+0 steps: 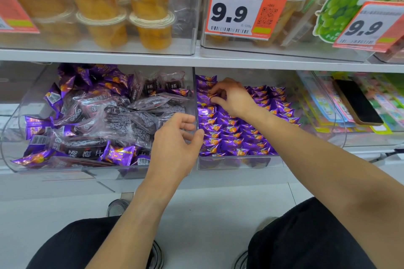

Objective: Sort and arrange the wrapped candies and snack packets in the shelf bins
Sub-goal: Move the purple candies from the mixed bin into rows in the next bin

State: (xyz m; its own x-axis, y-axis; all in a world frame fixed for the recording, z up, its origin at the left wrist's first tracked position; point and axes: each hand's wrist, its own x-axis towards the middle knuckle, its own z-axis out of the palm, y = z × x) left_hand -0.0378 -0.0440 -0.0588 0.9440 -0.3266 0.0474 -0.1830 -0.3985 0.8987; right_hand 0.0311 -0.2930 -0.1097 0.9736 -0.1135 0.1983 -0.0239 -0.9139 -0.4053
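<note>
Left hand point(175, 137) reaches forward, near centre, fingers loosely curled, thumb out to the right. Right hand point(231, 96) stretches farther in — thumb and forefinger pinched together, wrist bent — forearm bare.

The left clear bin point(54, 168) holds a loose jumble of translucent dark snack packets point(122, 116) with black labels, tilted every way, mixed with shiny purple wrapped candies point(119, 155) that lie mostly along its back and front edges. Just beside it, touching along a shared wall, the right clear bin point(236, 162) holds only purple candies with orange print point(236, 137), laid flat in close, overlapping rows
</note>
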